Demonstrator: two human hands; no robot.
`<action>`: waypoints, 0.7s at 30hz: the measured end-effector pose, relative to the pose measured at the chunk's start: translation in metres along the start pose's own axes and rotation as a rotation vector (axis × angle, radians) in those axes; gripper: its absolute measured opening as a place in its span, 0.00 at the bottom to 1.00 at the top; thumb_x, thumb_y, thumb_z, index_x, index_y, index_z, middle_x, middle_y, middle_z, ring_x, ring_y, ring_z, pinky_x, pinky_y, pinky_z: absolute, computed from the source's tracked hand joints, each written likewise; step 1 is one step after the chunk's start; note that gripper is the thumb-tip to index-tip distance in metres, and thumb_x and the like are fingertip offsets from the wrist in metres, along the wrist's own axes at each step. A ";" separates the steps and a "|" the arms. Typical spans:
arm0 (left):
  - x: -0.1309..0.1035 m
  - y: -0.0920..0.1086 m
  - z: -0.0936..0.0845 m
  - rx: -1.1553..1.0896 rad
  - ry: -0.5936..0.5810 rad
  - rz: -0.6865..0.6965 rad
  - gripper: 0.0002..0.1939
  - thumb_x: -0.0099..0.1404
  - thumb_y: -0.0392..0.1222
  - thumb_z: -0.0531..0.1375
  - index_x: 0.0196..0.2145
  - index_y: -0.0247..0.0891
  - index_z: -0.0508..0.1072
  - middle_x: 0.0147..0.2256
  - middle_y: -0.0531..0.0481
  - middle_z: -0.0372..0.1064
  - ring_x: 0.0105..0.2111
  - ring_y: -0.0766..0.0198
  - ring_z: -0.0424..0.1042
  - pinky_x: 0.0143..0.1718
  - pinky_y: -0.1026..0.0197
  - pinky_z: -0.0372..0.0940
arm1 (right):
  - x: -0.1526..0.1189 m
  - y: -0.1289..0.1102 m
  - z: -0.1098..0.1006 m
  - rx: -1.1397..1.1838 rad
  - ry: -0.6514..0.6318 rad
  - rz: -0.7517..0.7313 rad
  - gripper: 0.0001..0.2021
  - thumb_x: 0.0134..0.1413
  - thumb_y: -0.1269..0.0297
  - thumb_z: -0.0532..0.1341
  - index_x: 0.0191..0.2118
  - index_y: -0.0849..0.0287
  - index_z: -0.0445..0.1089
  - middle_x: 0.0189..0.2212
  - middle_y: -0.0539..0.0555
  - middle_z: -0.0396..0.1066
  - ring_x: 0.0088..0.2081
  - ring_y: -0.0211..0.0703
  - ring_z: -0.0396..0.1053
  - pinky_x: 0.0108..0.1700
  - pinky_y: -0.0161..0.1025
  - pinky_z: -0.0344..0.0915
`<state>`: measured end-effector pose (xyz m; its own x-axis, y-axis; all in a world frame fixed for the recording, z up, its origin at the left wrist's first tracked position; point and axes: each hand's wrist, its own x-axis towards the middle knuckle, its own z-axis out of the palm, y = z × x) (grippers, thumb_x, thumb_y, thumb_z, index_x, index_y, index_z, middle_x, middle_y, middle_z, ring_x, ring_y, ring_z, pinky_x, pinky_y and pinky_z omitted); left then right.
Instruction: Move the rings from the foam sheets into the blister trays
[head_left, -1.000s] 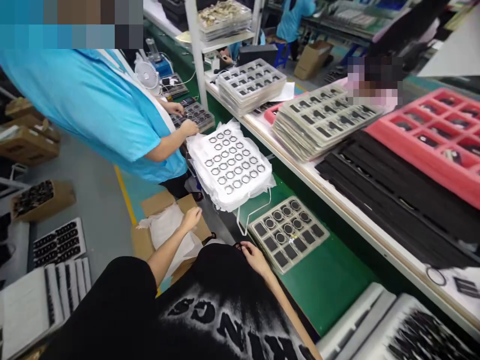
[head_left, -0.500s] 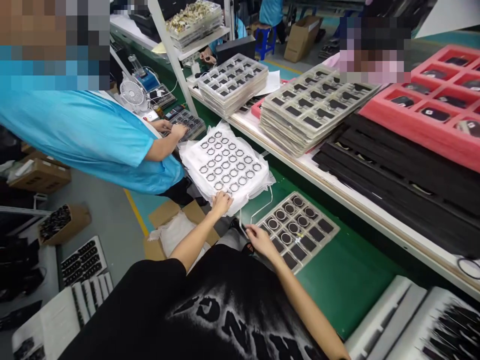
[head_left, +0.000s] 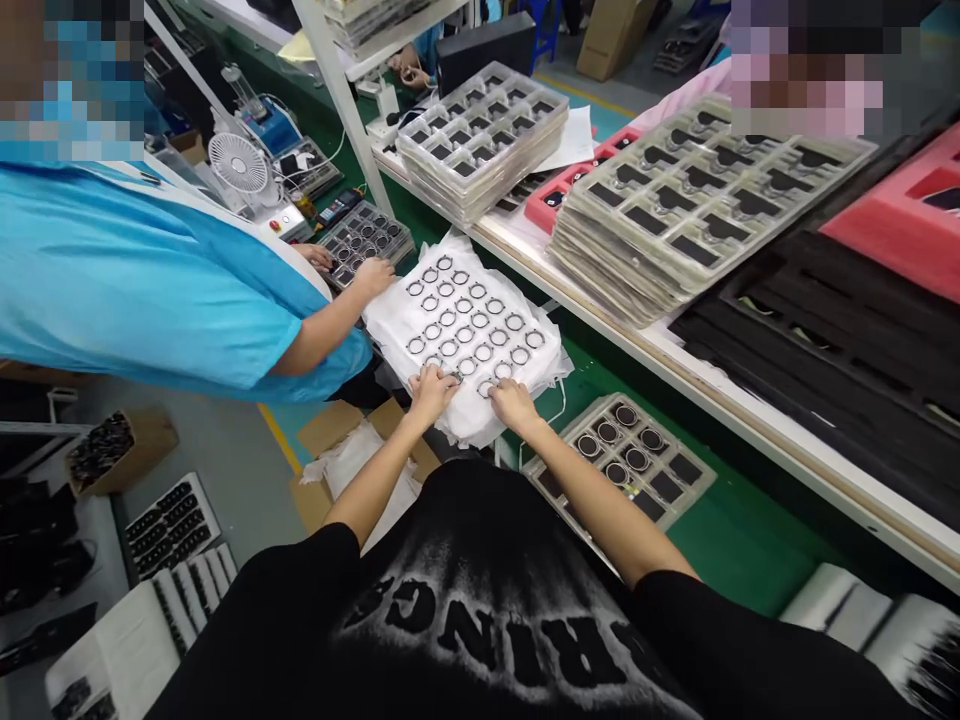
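Note:
Several dark rings lie in rows on a white sheet-covered pad (head_left: 397,312) in front of me. My left hand (head_left: 433,393) is at the pad's near edge, its fingers closed on or beside a ring (head_left: 466,366) row; what they pinch is too small to make out. To the right, my right hand (head_left: 513,404) rests its closed fingertips at another ring near the same edge. Beyond my right forearm, a clear tray (head_left: 688,497) holds dark rectangular pieces, some with rings on them.
At the left a person in a blue top (head_left: 150,280) reaches over another tray (head_left: 365,243). Stacked trays (head_left: 622,270) and red foam (head_left: 900,225) stand on the shelf at right. An open carton (head_left: 319,440) is below my left arm.
My right hand has moved from beside the clear tray up to the pad's near edge. My left hand has shifted slightly left along the pad. The view has turned a little.

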<state>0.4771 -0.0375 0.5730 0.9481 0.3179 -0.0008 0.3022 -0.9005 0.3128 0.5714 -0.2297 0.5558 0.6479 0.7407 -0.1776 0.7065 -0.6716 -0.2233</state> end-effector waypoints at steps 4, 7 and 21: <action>0.007 -0.004 0.007 0.184 -0.127 0.049 0.11 0.73 0.47 0.58 0.40 0.42 0.79 0.50 0.39 0.63 0.53 0.46 0.57 0.53 0.45 0.53 | -0.005 0.013 -0.002 0.057 0.042 -0.085 0.12 0.71 0.64 0.56 0.49 0.59 0.75 0.49 0.65 0.71 0.51 0.55 0.65 0.51 0.47 0.53; 0.014 -0.001 0.007 0.258 -0.170 0.110 0.11 0.74 0.45 0.57 0.41 0.39 0.78 0.51 0.36 0.63 0.54 0.44 0.57 0.52 0.42 0.53 | -0.009 0.020 -0.002 0.106 0.167 -0.089 0.12 0.72 0.63 0.54 0.49 0.59 0.74 0.46 0.62 0.71 0.50 0.53 0.63 0.50 0.46 0.50; 0.025 0.016 -0.038 -0.075 -0.022 0.068 0.08 0.71 0.41 0.60 0.44 0.39 0.78 0.47 0.40 0.67 0.54 0.49 0.66 0.52 0.47 0.59 | 0.026 0.032 -0.005 0.202 0.119 0.225 0.15 0.70 0.66 0.55 0.43 0.59 0.80 0.49 0.64 0.70 0.52 0.56 0.61 0.53 0.50 0.50</action>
<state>0.5017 -0.0322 0.6144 0.9683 0.2497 0.0026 0.2296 -0.8946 0.3835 0.6126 -0.2316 0.5486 0.8186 0.5586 -0.1338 0.4786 -0.7921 -0.3788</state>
